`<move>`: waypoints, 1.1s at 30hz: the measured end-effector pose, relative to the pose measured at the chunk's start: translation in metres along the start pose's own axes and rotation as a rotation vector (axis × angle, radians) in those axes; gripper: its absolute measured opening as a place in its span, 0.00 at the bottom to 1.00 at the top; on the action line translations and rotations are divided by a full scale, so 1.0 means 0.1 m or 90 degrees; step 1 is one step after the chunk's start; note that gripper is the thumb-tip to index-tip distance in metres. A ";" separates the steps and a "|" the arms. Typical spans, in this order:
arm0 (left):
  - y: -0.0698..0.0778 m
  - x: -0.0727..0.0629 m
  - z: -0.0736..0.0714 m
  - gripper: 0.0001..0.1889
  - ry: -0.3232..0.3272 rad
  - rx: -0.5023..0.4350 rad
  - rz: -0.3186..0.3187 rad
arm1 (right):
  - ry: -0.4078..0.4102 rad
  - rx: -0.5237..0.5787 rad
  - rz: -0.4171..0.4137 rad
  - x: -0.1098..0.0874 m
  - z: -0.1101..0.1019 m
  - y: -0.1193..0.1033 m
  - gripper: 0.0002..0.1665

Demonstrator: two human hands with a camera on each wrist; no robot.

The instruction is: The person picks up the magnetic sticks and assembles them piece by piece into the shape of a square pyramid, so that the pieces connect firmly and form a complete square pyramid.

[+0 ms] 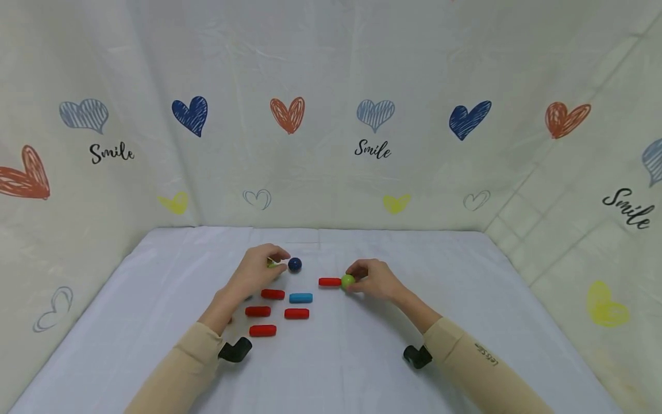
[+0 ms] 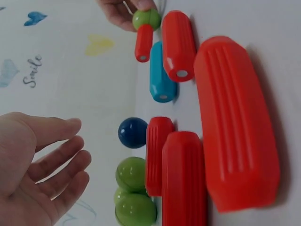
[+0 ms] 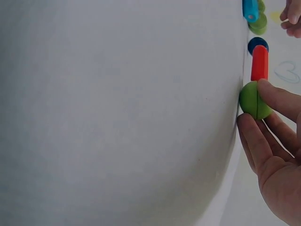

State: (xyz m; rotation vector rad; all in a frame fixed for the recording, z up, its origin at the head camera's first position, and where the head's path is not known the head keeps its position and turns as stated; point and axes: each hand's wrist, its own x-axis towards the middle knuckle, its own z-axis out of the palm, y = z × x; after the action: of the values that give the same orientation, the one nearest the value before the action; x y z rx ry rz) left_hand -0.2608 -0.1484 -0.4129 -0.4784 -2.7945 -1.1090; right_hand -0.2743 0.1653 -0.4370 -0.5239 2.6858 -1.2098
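My right hand [image 1: 376,279] pinches a green ball [image 3: 254,100] between thumb and fingers. A red ribbed rod [image 1: 329,282] meets that ball end-on, pointing left in the head view. My left hand [image 2: 47,165] hovers over green balls [image 2: 131,173], its fingers loosely bent and nothing between them. Close to its fingertips in the head view lies a dark blue ball [image 1: 295,264]. Nearer the wearer are a blue rod [image 1: 301,298] and several red rods [image 1: 297,314]. In the head view the left hand mostly hides the green balls.
A white cloth [image 1: 362,368] covers the table. Behind it hangs a pale curtain [image 1: 331,172] printed with hearts and "Smile". Black wrist devices [image 1: 235,349] sit at both sleeve cuffs, low over the cloth.
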 end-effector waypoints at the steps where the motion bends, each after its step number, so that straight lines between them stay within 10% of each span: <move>1: -0.02 -0.01 -0.01 0.14 0.003 0.000 -0.004 | 0.000 0.000 -0.001 0.00 0.00 0.00 0.16; 13: -0.28 -0.07 -0.20 0.12 0.051 -0.028 -0.026 | 0.006 -0.006 0.007 0.03 0.02 0.04 0.16; 33: -0.53 -0.07 -0.27 0.21 -0.068 -0.061 -0.193 | -0.001 -0.006 0.010 -0.02 -0.01 0.03 0.16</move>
State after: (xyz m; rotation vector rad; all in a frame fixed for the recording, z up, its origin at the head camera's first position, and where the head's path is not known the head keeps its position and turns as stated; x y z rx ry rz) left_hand -0.2720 -0.2048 -0.4295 -0.1253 -2.9899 -1.3136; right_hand -0.2738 0.1685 -0.4383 -0.5046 2.6896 -1.1930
